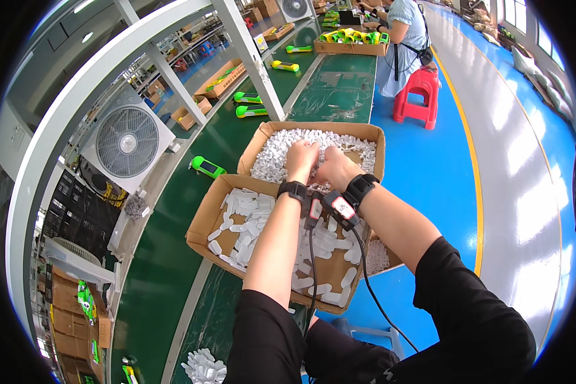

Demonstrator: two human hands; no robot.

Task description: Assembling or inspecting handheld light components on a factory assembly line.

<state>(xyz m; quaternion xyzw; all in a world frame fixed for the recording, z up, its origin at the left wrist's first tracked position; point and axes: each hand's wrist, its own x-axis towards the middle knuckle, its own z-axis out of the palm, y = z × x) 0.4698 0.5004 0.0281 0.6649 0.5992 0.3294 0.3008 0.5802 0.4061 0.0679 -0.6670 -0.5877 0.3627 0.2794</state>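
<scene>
Both of my hands are over the far cardboard box (379,163), which holds a layer of small white plastic pieces (270,165). My left hand (303,157) has its fingers curled closed. Close beside it, my right hand (336,169) is also closed, its fingers bent inward toward the left one. Whatever is pinched in either hand is hidden by the fingers. Under my forearms lies a nearer cardboard box (201,225) with flat, oblong white plastic pieces (253,211). Each wrist wears a black strap with a small cabled device.
A green conveyor belt (163,256) runs along the left, carrying a green handheld device (208,168). White pieces (203,368) are heaped at the lower left. Ahead are a carton (349,48) of green-yellow devices, a seated person (400,38) and a red stool (419,96).
</scene>
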